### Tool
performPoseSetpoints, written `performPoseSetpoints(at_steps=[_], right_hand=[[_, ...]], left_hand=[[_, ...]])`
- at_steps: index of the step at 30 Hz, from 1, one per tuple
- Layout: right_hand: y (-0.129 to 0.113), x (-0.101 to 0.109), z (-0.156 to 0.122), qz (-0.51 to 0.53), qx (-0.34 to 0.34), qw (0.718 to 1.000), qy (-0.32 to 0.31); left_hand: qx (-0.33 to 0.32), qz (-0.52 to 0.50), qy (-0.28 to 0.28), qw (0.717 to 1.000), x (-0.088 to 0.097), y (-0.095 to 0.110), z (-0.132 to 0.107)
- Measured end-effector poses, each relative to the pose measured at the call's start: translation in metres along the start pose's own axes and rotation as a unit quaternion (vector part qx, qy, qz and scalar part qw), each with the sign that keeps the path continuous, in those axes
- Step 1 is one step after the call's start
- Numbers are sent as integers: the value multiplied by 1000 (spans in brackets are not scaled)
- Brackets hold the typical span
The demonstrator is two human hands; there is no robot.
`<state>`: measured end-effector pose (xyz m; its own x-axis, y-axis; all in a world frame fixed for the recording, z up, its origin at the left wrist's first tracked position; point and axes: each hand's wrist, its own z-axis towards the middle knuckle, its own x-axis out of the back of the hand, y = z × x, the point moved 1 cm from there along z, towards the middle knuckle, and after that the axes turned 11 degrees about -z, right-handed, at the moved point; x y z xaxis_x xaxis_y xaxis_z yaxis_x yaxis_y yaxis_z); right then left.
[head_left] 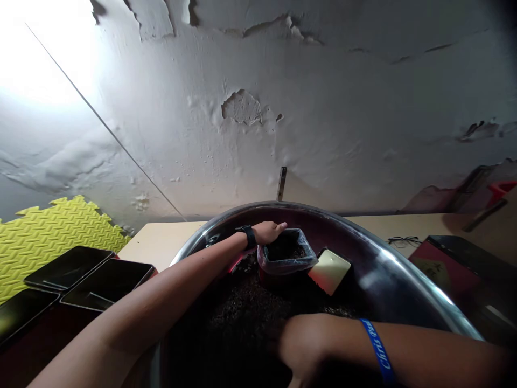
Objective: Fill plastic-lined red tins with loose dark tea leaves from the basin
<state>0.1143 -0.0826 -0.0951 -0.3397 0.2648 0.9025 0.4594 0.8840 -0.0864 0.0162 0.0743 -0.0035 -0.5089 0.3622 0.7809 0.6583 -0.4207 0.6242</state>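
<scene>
My left hand, with a dark watch at the wrist, grips the back left rim of a square container. Its fingers curl down over the side, and the thumb points right along the rim. Clear plastic lines this container, and dark soil-like material shows inside. My right hand, blurred, is low over the dark loose material in a large metal basin. Its fingers are lost in shadow, so what they hold does not show. A blue wristband circles that wrist.
A flat pale gold piece leans in the basin, right of the container. Dark-topped boxes stand left beside a yellow foam mat. On the right are a coiled black cord and a red box. Behind rises a peeling wall.
</scene>
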Motion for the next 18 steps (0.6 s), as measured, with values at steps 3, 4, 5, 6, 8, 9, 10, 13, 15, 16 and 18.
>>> performPoseSetpoints(at_steps=[3, 4, 5, 6, 8, 9, 10, 13, 15, 16, 18], right_hand=[[-4, -6, 7, -38, 42, 987, -149], [-7, -1, 5, -50, 47, 991, -119], [-11, 8, 2, -69, 47, 995, -62], [-15, 19, -3, -92, 45, 995, 5], [-20, 45, -15, -124, 39, 988, 81], [-20, 58, -22, -134, 31, 986, 100], [-18, 71, -27, -138, 22, 983, 122], [4, 98, -39, -121, -43, 972, 199], [28, 104, -42, -103, -119, 956, 246], [40, 104, -42, -101, -156, 946, 265], [59, 101, -42, -114, -201, 929, 290]], left_hand=[[2, 17, 0, 1000, 0, -1, 2], [1, 19, 2, 1000, 1, 0, 2], [-2, 20, 5, 1000, 1, 0, 2], [-5, 19, 5, 1000, 1, 1, 1], [-16, 18, -2, 1000, 0, 3, 0], [-24, 18, -7, 1000, 0, 5, -1], [-34, 18, -12, 999, 0, 6, -2], [-47, 12, -24, 999, -1, 10, -3], [-36, 2, -30, 999, -2, 12, -2], [-30, -4, -32, 999, -2, 12, -2], [-24, -16, -33, 999, -2, 12, -1]])
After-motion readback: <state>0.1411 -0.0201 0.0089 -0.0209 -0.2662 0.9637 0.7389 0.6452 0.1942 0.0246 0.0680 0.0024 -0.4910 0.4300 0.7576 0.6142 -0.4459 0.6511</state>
